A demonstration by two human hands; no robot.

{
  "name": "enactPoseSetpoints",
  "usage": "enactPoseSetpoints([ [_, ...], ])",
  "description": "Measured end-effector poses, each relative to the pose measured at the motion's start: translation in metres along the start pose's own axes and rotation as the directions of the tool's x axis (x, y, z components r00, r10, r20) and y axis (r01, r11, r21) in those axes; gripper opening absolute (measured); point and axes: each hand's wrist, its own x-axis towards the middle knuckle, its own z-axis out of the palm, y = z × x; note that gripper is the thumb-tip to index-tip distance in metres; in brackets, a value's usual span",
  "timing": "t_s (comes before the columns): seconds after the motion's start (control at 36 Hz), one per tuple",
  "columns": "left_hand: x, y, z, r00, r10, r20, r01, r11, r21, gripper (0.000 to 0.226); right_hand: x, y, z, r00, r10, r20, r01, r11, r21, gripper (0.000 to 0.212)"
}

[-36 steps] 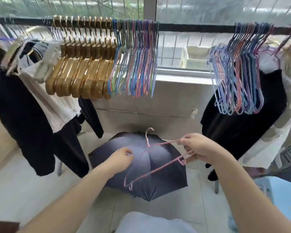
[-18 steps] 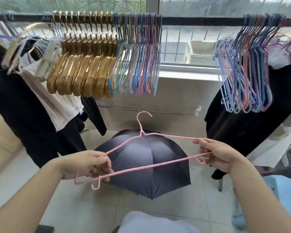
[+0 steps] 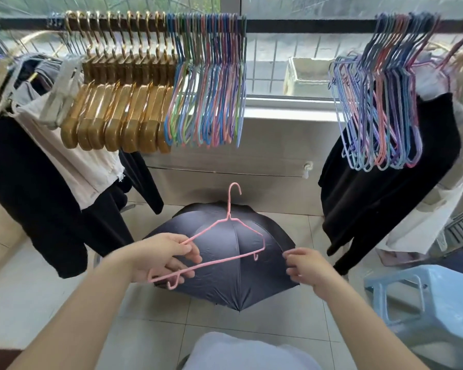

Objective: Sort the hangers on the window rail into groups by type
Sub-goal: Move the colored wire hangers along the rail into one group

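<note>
My left hand (image 3: 162, 259) grips the left end of a thin pink wire hanger (image 3: 229, 259), hook pointing up, held over a dark umbrella. My right hand (image 3: 306, 265) hovers just right of the hanger's free end, fingers loosely curled, holding nothing. On the black window rail (image 3: 305, 22) hang a row of gold hangers (image 3: 118, 108), a bunch of coloured wire hangers (image 3: 209, 102) right beside them, and a second bunch of coloured wire hangers (image 3: 380, 116) at the right.
An open dark umbrella (image 3: 225, 273) lies on the tiled floor below the hands. Black and white clothes (image 3: 38, 169) hang at the left, more black clothes (image 3: 380, 204) at the right. A light blue plastic stool (image 3: 422, 303) stands at the lower right.
My right hand has let go of the hanger's right end and drawn slightly away. The hanger has turned, its right end swinging away from me, now held by the left hand alone.
</note>
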Motion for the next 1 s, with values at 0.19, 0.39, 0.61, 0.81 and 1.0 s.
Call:
enactPoseSetpoints([
  [0.19, 0.022, 0.004, 0.068, 0.987, 0.081, -0.141, -0.081, 0.997, 0.000, 0.028, -0.036, -0.010, 0.040, 0.963, -0.025, 0.268, 0.050, 0.995, -0.087, 0.023],
  [0.39, 0.024, 0.018, 0.132, 0.965, 0.251, -0.073, -0.219, 0.929, 0.299, 0.020, -0.058, -0.031, 0.075, 0.902, -0.103, 0.419, 0.004, 0.973, 0.231, 0.035],
  [0.61, 0.012, 0.025, 0.150, 0.890, 0.418, 0.183, -0.456, 0.802, 0.386, 0.057, -0.047, -0.038, 0.059, 0.975, -0.157, 0.156, 0.118, 0.965, 0.232, 0.037],
  [0.81, 0.007, 0.034, 0.143, 0.829, 0.530, 0.180, -0.539, 0.669, 0.512, 0.020, -0.037, -0.035, 0.045, 0.976, -0.214, 0.033, 0.208, 0.970, 0.127, 0.035],
  [1.0, -0.001, 0.070, 0.091, 0.776, 0.629, -0.029, -0.427, 0.559, 0.710, 0.031, -0.055, -0.100, -0.016, 0.879, -0.446, -0.167, 0.447, 0.894, -0.038, 0.021],
])
